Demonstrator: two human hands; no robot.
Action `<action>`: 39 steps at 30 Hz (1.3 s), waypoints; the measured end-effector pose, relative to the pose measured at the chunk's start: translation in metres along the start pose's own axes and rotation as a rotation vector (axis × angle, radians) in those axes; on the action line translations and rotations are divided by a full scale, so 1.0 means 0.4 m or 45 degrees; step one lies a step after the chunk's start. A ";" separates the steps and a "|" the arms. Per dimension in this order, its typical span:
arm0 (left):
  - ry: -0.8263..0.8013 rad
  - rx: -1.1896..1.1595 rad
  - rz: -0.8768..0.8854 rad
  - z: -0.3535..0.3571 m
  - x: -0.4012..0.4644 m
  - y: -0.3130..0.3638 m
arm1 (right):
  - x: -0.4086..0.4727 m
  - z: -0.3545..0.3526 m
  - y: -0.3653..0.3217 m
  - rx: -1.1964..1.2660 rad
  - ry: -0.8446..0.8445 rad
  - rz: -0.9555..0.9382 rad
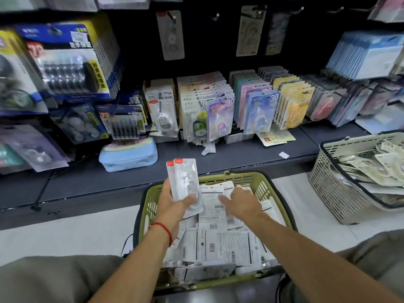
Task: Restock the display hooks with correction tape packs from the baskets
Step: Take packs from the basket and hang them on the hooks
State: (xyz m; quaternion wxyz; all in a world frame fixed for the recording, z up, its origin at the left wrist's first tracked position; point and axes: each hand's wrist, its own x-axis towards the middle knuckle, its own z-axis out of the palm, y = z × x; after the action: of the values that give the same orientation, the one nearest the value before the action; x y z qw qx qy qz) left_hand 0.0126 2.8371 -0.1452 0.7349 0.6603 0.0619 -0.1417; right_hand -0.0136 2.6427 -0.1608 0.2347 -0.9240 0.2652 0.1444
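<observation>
At nine o'clock, big blister packs (65,60) hang on the wall, and a light blue pencil case (129,155) lies on the dark shelf (240,154) below them. My left hand (172,202) is curled tight around a small stack of correction tape packs (184,182). I hold them standing up with the red tops at twelve o'clock, so I think the hanging holes are ready for a hook. Under my hands sits the green basket (150,206), at six o'clock, full of more packs lying face down. My right hand (238,202) is spread out with the fingers loose, touching the pile (218,217), maybe to pick the next pack. It holds nothing. Empty hooks (216,16) wait at twelve o'clock. At three o'clock a grey basket (328,182) holds other packs.
</observation>
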 end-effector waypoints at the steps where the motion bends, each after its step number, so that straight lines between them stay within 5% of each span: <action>1: -0.023 -0.024 -0.031 -0.012 -0.003 -0.001 | -0.001 0.034 0.002 -0.132 -0.060 0.021; 5: -0.016 0.042 -0.049 -0.040 -0.011 -0.009 | 0.001 0.115 0.006 -0.161 -0.067 -0.022; 11: 0.015 0.001 -0.017 -0.028 -0.003 0.012 | -0.013 0.021 -0.036 0.724 0.255 -0.215; 16: -0.141 -0.250 0.040 0.062 -0.004 0.100 | -0.102 -0.089 -0.132 0.838 0.406 -0.667; 22: -0.317 -0.503 0.298 0.137 -0.010 0.321 | -0.164 -0.287 -0.214 1.000 0.527 -0.906; 28: -0.467 -0.395 0.598 0.135 0.002 0.523 | -0.188 -0.476 -0.285 0.884 0.669 -1.010; 33: -0.516 -0.435 0.571 0.073 0.067 0.608 | -0.139 -0.532 -0.367 0.964 0.579 -0.797; 39: -0.469 -0.378 0.487 -0.015 0.146 0.573 | -0.047 -0.475 -0.422 1.134 0.352 -0.839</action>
State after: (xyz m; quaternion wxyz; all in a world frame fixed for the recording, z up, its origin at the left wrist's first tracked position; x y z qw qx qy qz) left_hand 0.1351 2.8558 0.0562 0.8357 0.5084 -0.1779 -0.1075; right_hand 0.0923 2.6802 0.0681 0.5973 -0.7800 0.0265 -0.1846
